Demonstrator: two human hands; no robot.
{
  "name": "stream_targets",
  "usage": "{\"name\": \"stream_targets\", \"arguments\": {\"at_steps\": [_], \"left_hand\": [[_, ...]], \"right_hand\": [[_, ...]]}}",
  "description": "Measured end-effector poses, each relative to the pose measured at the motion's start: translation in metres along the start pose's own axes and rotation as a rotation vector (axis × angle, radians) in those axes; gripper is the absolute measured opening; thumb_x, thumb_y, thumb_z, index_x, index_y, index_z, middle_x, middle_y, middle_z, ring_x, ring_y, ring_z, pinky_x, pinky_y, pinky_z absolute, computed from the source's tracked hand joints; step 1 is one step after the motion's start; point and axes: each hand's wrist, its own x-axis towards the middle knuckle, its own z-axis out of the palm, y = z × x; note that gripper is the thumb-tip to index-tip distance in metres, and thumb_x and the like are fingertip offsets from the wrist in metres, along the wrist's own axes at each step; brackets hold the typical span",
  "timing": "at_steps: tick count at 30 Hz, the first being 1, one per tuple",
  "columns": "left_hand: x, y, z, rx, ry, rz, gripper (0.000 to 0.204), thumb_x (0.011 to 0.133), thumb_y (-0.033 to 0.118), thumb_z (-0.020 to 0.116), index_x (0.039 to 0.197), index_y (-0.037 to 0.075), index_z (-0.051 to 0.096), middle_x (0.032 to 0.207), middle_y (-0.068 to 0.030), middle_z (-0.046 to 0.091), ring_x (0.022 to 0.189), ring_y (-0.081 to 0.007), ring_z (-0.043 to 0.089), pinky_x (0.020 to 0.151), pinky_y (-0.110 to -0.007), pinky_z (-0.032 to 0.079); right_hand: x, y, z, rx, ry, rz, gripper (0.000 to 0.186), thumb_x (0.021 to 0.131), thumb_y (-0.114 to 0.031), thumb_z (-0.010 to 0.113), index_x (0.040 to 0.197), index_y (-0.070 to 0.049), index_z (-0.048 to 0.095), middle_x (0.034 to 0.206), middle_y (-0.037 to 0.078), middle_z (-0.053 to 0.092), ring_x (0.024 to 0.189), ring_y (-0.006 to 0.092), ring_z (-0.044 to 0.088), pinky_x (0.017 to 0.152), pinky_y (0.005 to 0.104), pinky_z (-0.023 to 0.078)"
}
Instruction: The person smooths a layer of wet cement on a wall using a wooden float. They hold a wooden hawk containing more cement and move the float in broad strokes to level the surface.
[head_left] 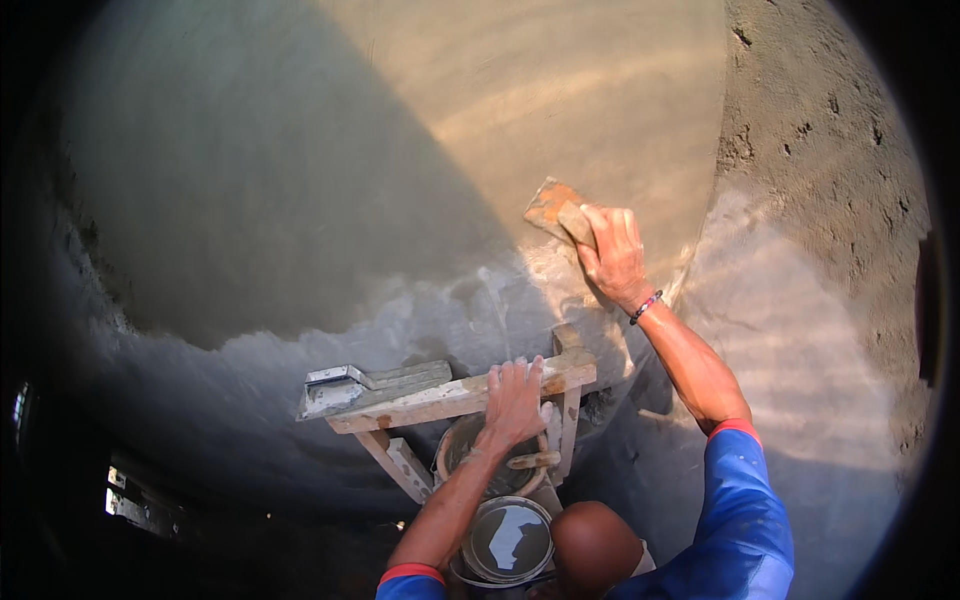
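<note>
My right hand (pixel 612 258) is closed round the block handle of a flat, orange-stained trowel (pixel 548 210), pressed to the smoothed grey plaster wall (pixel 380 160) at upper middle. My left hand (pixel 515 405) lies on the front beam of a wooden stand (pixel 420 408), its fingers stretched out and slightly apart. A metal-edged float (pixel 330 398) rests on the stand's left end. Beneath the stand is a bucket (pixel 448 445), partly hidden by the left forearm, with a wooden handle (pixel 530 460) across its right side. Below that sits a round container (pixel 505 540) of grey liquid.
Rough, pitted plaster (pixel 820 140) runs along the right, above a smoother pale band (pixel 780 330). My bare knee (pixel 585 545) is beside the container. The lower left is dark, with a small bright opening (pixel 115 490). Sunlight and shadow cross the wall.
</note>
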Motion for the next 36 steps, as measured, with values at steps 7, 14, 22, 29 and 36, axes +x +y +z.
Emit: {"name": "stream_targets", "arguments": {"at_steps": [7, 14, 22, 29, 36], "left_hand": [[-0.004, -0.002, 0.006, 0.0, 0.008, -0.006, 0.086, 0.076, 0.037, 0.078, 0.146, 0.003, 0.043, 0.131, -0.0178, 0.051, 0.125, -0.034, 0.046, 0.11, -0.053, 0.029], [-0.013, -0.01, 0.0, -0.014, 0.01, -0.033, 0.083, 0.076, 0.035, 0.079, 0.145, 0.003, 0.046, 0.127, -0.0169, 0.053, 0.121, -0.0336, 0.047, 0.109, -0.052, 0.029], [-0.004, 0.0, 0.005, -0.057, 0.042, -0.012, 0.081, 0.076, 0.037, 0.077, 0.144, 0.004, 0.047, 0.126, -0.0165, 0.053, 0.124, -0.034, 0.047, 0.109, -0.053, 0.03], [-0.006, -0.008, 0.009, 0.013, 0.102, 0.009, 0.069, 0.08, 0.034, 0.075, 0.138, 0.003, 0.054, 0.118, -0.0154, 0.058, 0.113, -0.0334, 0.052, 0.104, -0.052, 0.035], [0.019, -0.014, -0.013, -0.035, -0.111, 0.071, 0.057, 0.086, 0.041, 0.071, 0.128, 0.004, 0.059, 0.111, -0.0149, 0.062, 0.106, -0.0326, 0.059, 0.093, -0.046, 0.046]], "right_hand": [[0.015, -0.084, 0.035, 0.014, -0.02, -0.029, 0.064, 0.072, -0.011, 0.079, 0.131, -0.012, 0.056, 0.105, 0.011, 0.055, 0.1, 0.0317, 0.054, 0.085, 0.0429, 0.047], [0.166, -0.051, -0.011, -0.095, 0.052, -0.208, 0.057, 0.076, -0.018, 0.079, 0.127, -0.013, 0.055, 0.107, 0.009, 0.055, 0.1, 0.0295, 0.054, 0.087, 0.0425, 0.046], [0.201, 0.035, -0.047, -0.022, 0.478, 0.416, 0.043, 0.091, -0.021, 0.069, 0.129, -0.006, 0.056, 0.117, 0.019, 0.059, 0.109, 0.0406, 0.057, 0.093, 0.0486, 0.049], [0.176, -0.091, 0.011, -0.04, -0.078, -0.3, 0.057, 0.081, -0.017, 0.076, 0.13, -0.005, 0.05, 0.106, 0.016, 0.054, 0.1, 0.0361, 0.054, 0.087, 0.0456, 0.048], [0.184, 0.104, -0.089, -0.113, 0.5, 0.457, 0.039, 0.09, -0.019, 0.069, 0.123, -0.001, 0.058, 0.117, 0.022, 0.062, 0.108, 0.0406, 0.061, 0.093, 0.0474, 0.05]]}}
